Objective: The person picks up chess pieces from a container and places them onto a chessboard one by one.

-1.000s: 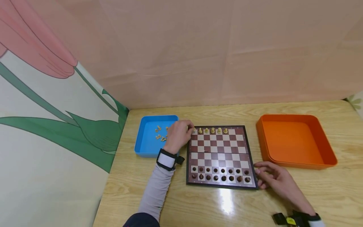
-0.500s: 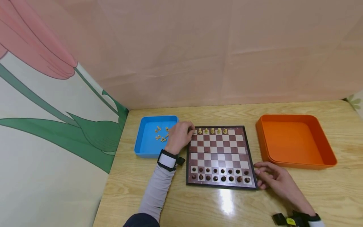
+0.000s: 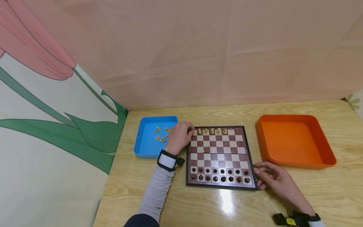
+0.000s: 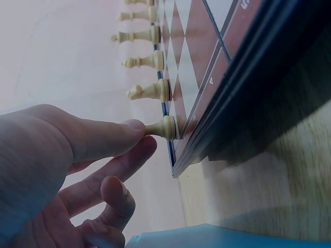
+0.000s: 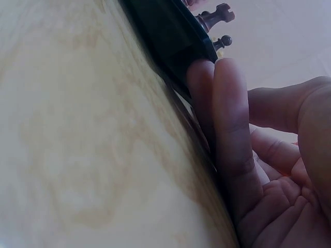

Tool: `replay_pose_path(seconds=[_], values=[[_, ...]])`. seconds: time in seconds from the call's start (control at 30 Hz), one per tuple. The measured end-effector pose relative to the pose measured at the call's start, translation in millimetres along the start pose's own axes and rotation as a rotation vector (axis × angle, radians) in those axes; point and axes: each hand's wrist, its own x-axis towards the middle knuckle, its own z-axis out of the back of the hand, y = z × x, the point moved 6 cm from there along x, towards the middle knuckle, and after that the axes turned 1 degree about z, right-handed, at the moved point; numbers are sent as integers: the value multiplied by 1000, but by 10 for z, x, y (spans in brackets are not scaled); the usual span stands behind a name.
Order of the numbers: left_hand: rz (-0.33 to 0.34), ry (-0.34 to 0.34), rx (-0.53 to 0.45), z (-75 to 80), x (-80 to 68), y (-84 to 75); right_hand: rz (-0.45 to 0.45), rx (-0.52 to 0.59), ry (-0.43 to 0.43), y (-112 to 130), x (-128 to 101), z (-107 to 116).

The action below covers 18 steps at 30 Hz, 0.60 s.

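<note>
L hand [image 3: 178,137] at far-left corner of chessboard [image 3: 220,157], thumb + index pinching top of a cream pawn [image 4: 163,127] standing upright on corner square; other fingers [image 4: 116,194] loosely curled below, holding nothing. Grip from top, prob. to keep piece vertical on its square w/o knocking neighbours. Wrist band w/ cam on L forearm, grey sleeve behind.

R hand [image 3: 272,178] at near-right corner of board, fingers [image 5: 227,129] fairly straight, pressed flat against black board edge; no piece held, hand relaxed/open. Looks like bracing board so it doesn't slide on table while L works.

Next to pinched pawn: row of cream pieces [image 3: 212,130] along far rank, upright, one per square, approx 5 beside it; rightmost far squares bare. Near side: dark pieces [image 3: 219,175] filling two ranks, set up complete as far as visible; dark rook [image 5: 214,14] + dark pawn [image 5: 223,41] just above R fingertips in R wrist view.

Blue tray [image 3: 140,142] just left of board, right by L hand, w/ several loose cream pieces [image 3: 159,135] lying in it; handy supply spot for L. Orange tray [image 3: 295,160] right of board, near R hand, nothing seen inside. All on wooden table [image 3: 198,205]; pink backdrop behind, flower-print panel at left.
</note>
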Motion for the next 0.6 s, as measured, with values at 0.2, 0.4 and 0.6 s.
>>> replay_pose_path(seconds=[0.2, 0.4, 0.6], values=[[0, 2, 2, 1, -11, 13, 22, 0, -3, 6, 10, -4], [-5, 9, -69, 76, -16, 22, 5, -13, 1, -12, 19, 0], [18, -11, -138, 231, -61, 72, -6, -23, 1, -19, 19, 4]])
